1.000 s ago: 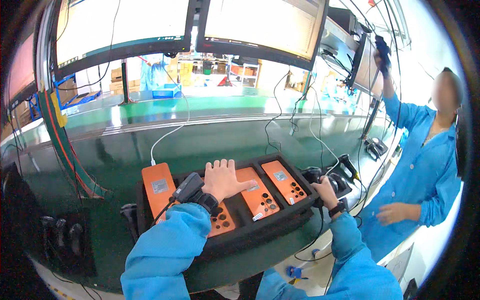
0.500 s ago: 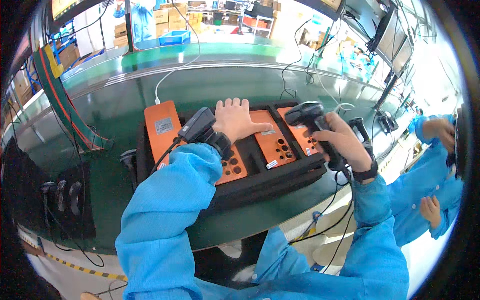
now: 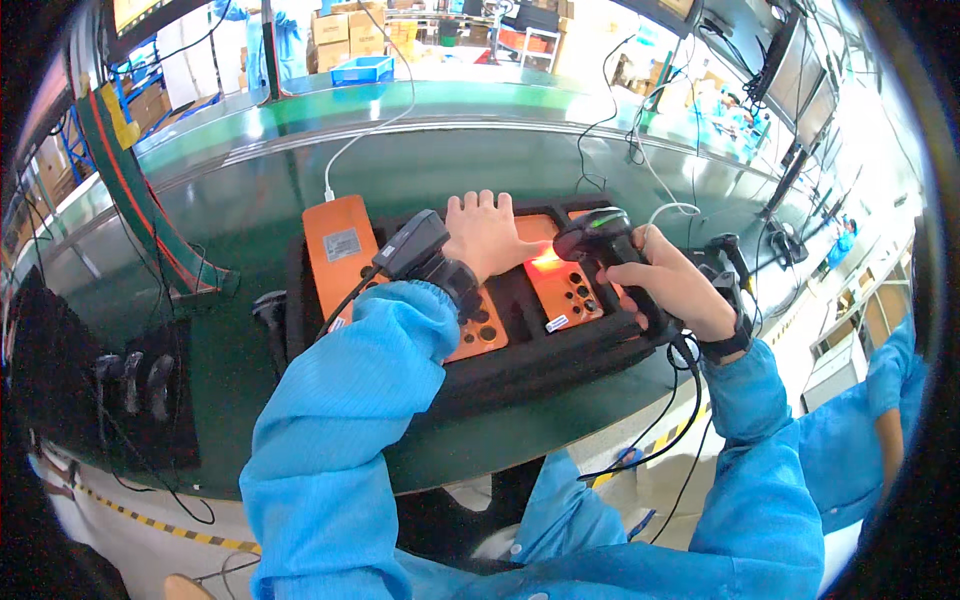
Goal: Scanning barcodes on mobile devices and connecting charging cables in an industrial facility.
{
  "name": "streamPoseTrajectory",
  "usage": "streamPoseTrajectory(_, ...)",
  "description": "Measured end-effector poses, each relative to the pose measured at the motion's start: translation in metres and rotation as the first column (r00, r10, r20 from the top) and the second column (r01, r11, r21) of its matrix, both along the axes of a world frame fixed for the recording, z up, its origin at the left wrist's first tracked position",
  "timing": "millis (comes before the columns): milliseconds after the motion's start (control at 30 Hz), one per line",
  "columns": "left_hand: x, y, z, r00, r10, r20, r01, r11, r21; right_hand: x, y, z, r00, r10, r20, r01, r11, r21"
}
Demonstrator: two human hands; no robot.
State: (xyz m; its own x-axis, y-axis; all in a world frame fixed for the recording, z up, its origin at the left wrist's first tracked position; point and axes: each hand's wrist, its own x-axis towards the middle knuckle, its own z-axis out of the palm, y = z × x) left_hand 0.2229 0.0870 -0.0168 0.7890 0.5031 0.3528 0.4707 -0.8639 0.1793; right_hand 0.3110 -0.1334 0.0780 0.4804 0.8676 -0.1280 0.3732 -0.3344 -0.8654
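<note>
My right hand [image 3: 680, 285] is wrapped round a black barcode scanner [image 3: 592, 235], which points left and down. Its red light falls on the label end of an orange phone [image 3: 562, 300] lying back up in a black foam tray [image 3: 555, 358]. My left hand [image 3: 482, 240], fingers spread, rests over the tray, thumb beside the lit label. It partly covers another orange phone [image 3: 485, 335]. A black device [image 3: 412, 247] with a cable sits at my left wrist. Further left lies an orange phone [image 3: 335, 235] with a white cable plugged into its top end. Part of one more orange phone shows behind the scanner.
Another black scanner [image 3: 270, 315] stands left of the tray, and several dark handheld devices [image 3: 133, 380] lie at the far left. More black equipment [image 3: 730, 255] is on the right. Cables hang over the green table [image 3: 480, 165]. A person in blue [image 3: 850, 450] is at right.
The scanner has moved left, from above the rightmost phone to the neighbouring one, and its red light now shows on that label. My left hand stays spread. The person at right has shifted.
</note>
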Motion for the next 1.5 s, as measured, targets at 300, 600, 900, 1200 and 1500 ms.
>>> streamPoseTrajectory(300, -0.006, 0.003, -0.017, 0.981, 0.007, 0.192, -0.025, 0.995, 0.093, 0.031, -0.004, -0.003, 0.985, -0.122, 0.124, 0.107, 0.987, 0.121)
streamPoseTrajectory(600, -0.002, -0.017, -0.009, 0.968, -0.122, 0.22, 0.055, 0.956, 0.288, 0.144, -0.054, -0.053, 0.734, -0.487, 0.474, 0.452, 0.87, 0.196)
streamPoseTrajectory(900, 0.007, -0.017, -0.012, 0.984, -0.089, 0.153, 0.073, 0.992, 0.104, 0.236, -0.07, -0.181, 0.782, -0.313, 0.538, 0.341, 0.939, 0.05)
streamPoseTrajectory(1200, 0.012, -0.01, -0.008, 0.982, -0.103, 0.16, 0.081, 0.987, 0.14, 0.126, -0.062, -0.042, 0.881, -0.444, 0.165, 0.366, 0.859, 0.358)
streamPoseTrajectory(1500, 0.005, -0.011, -0.007, 0.987, -0.113, 0.112, 0.104, 0.991, 0.081, 0.018, -0.026, -0.012, 0.997, -0.02, 0.076, 0.005, 0.98, 0.198)
